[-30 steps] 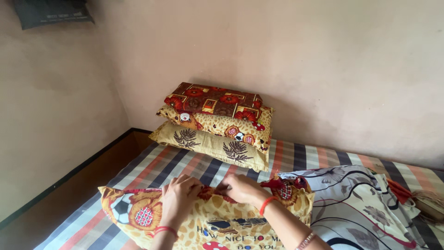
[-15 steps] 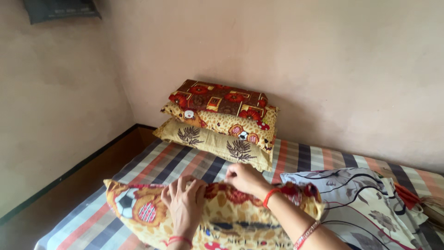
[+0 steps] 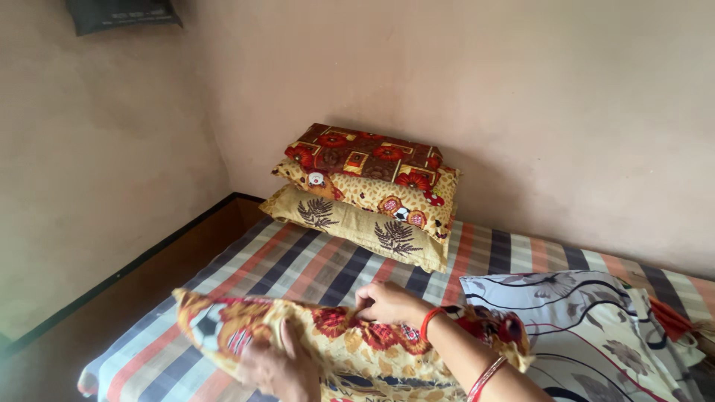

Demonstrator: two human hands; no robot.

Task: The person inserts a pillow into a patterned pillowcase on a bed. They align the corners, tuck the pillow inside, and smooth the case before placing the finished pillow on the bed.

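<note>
Hands: right hand (image 3: 387,304) pinches soft printed pillow (image 3: 350,342) edge; left hand (image 3: 279,366) grips underneath.

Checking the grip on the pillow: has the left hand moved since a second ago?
Yes. The left hand has slid down the near face of the yellow pillow, away from its top edge, where the right hand pinches.

bare forearms, red thread wristband (image 3: 427,323), bangles (image 3: 484,378)

Soft, warm daylight is filling the room evenly, without glare. The pillow stack (image 3: 370,195) is casting a faint shadow on the wall (image 3: 521,97). Motion is blurring the left hand (image 3: 279,366); the right hand (image 3: 387,304) is staying sharp.
</note>
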